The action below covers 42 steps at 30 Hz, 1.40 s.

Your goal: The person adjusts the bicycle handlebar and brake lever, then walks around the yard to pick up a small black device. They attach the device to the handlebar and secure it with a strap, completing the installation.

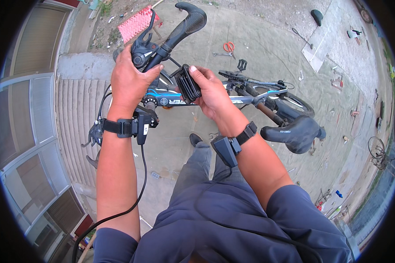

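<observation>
My left hand point(129, 79) is wrapped around the bicycle handlebar beside the black shifter point(140, 57) and brake lever, its thumb stretched toward the bar. The black rubber grip point(191, 22) rises beyond it, ending in a curved horn. In my right hand point(213, 90) is a black ribbed block that looks like a folding multi-tool point(188, 85), the thumb pressed on its upper end. The tool's near end lies close to the bar; whether they touch is hidden. Below my hands runs the dark blue and white bicycle frame point(188, 100), with the black saddle point(294, 133) to the right.
Orange-handled scissors point(228, 46) and a wrench point(222, 54) lie on the ground sheet beyond the frame. A pink woven box point(138, 24) stands at the far left. Windows and a wall point(19, 114) line the left side. More loose tools and a small bicycle point(377, 151) are at the right.
</observation>
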Motion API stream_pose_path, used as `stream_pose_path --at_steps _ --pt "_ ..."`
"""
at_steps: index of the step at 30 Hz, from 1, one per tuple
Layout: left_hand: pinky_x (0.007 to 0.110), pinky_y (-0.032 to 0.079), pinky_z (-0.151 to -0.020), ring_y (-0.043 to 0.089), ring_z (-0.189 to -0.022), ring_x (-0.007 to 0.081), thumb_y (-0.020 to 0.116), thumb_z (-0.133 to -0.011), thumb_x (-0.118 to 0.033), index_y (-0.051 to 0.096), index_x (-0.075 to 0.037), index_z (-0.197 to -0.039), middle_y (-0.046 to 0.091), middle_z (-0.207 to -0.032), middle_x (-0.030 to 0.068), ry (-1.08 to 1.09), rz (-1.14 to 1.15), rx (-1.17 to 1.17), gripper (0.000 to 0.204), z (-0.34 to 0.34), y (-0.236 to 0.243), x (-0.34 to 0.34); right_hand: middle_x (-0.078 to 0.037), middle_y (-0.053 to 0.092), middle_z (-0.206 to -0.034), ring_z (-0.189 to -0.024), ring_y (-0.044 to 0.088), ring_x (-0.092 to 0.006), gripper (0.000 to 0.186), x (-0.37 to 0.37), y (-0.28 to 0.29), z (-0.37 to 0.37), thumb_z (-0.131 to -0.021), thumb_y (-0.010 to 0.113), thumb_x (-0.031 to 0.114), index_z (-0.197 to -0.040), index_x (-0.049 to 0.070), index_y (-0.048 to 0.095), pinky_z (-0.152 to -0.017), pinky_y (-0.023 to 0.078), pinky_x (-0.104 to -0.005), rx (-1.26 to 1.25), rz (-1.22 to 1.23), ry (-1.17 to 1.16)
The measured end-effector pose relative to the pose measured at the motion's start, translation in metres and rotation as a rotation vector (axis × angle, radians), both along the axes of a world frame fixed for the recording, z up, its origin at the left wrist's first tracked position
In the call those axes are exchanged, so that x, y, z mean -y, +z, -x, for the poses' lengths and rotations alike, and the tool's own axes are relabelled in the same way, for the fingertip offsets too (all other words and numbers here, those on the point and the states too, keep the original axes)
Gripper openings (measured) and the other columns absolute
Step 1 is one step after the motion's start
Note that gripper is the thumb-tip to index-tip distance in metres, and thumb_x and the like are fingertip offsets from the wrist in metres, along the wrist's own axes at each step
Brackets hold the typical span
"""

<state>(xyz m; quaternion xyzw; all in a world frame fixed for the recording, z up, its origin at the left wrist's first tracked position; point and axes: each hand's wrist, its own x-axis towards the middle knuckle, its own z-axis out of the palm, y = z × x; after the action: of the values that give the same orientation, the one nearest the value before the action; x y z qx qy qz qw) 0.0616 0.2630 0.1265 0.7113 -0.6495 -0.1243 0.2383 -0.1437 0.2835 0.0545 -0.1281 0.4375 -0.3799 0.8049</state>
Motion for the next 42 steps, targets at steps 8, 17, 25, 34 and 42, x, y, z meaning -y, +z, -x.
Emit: stream_pose_path --at_steps 8,17,25,34,42 --pt "0.044 0.055 -0.100 0.069 -0.115 0.0384 0.096 -0.072 -0.037 0.055 0.006 -0.143 0.068 -0.125 0.0235 0.031 -0.024 0.046 0.093 -0.004 -0.006 0.001 -0.030 0.033 -0.164 -0.134 0.060 -0.0302 0.083 -0.028 0.013 0.011 -0.102 0.069 0.030 -0.165 -0.001 0.025 -0.098 0.058 -0.0411 -0.119 0.276 -0.028" --pt "0.045 0.055 -0.098 0.069 -0.113 0.0388 0.095 -0.071 -0.038 0.056 0.005 -0.141 0.068 -0.124 0.0230 0.024 -0.001 0.038 0.091 -0.004 -0.007 0.000 -0.024 0.051 -0.151 -0.124 0.068 -0.0338 0.062 -0.014 0.023 0.029 -0.112 0.054 0.025 -0.161 -0.005 0.029 -0.106 0.059 -0.0421 0.063 0.204 -0.095" --pt "0.045 0.055 -0.098 0.068 -0.114 0.0388 0.095 -0.072 -0.038 0.056 0.003 -0.141 0.068 -0.124 0.0224 0.016 -0.017 0.028 0.090 -0.005 -0.007 0.001 -0.026 0.066 -0.133 -0.122 0.071 -0.0356 0.060 -0.005 0.006 0.038 -0.113 0.053 0.038 -0.154 -0.004 0.038 -0.096 0.062 -0.0364 0.178 0.191 -0.120" --pt "0.040 0.054 -0.102 0.070 -0.115 0.0335 0.094 -0.074 -0.030 0.059 0.001 -0.141 0.070 -0.126 0.0205 0.044 -0.029 0.035 0.081 -0.001 -0.003 0.000 -0.008 0.071 -0.109 -0.085 0.068 -0.0188 0.058 0.016 -0.044 0.028 -0.113 0.047 0.054 -0.131 0.001 0.062 -0.060 0.050 -0.0289 -0.022 -0.036 -0.059" --pt "0.044 0.055 -0.099 0.068 -0.114 0.0380 0.095 -0.072 -0.037 0.057 0.003 -0.142 0.068 -0.124 0.0217 0.033 -0.025 0.033 0.089 -0.001 -0.003 0.001 -0.015 0.074 -0.100 -0.071 0.072 -0.0188 0.053 0.006 -0.048 0.008 -0.116 0.037 0.051 -0.136 0.005 0.055 -0.056 0.052 -0.0280 -0.124 -0.095 0.051"
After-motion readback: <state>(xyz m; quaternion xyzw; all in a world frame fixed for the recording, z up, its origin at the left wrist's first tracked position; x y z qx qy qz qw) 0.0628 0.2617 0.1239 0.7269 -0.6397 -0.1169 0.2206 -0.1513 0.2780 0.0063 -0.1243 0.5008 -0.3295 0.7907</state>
